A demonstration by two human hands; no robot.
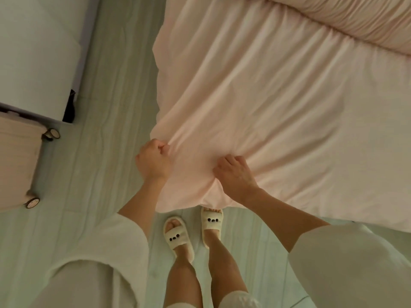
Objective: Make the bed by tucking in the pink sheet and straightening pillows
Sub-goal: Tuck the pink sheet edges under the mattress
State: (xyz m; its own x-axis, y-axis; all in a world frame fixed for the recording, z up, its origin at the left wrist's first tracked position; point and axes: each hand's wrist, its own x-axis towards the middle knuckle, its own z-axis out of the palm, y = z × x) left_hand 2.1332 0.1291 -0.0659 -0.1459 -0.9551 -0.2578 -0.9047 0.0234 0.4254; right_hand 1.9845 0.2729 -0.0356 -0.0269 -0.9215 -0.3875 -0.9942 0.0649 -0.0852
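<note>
The pink sheet covers the bed and fills the upper right of the head view, with creases fanning out from its near corner. My left hand is closed in a fist on the sheet's left edge at that corner. My right hand grips a bunch of the sheet a little to the right, where the fabric gathers and hangs over the bed's edge. A rolled or bunched pink cover lies across the far right top of the bed. No pillow is clearly visible.
My feet in fluffy cream slippers stand on the pale floor right at the bed corner. A white cabinet stands at the upper left, and a wheeled piece with a pink top sits at the left edge.
</note>
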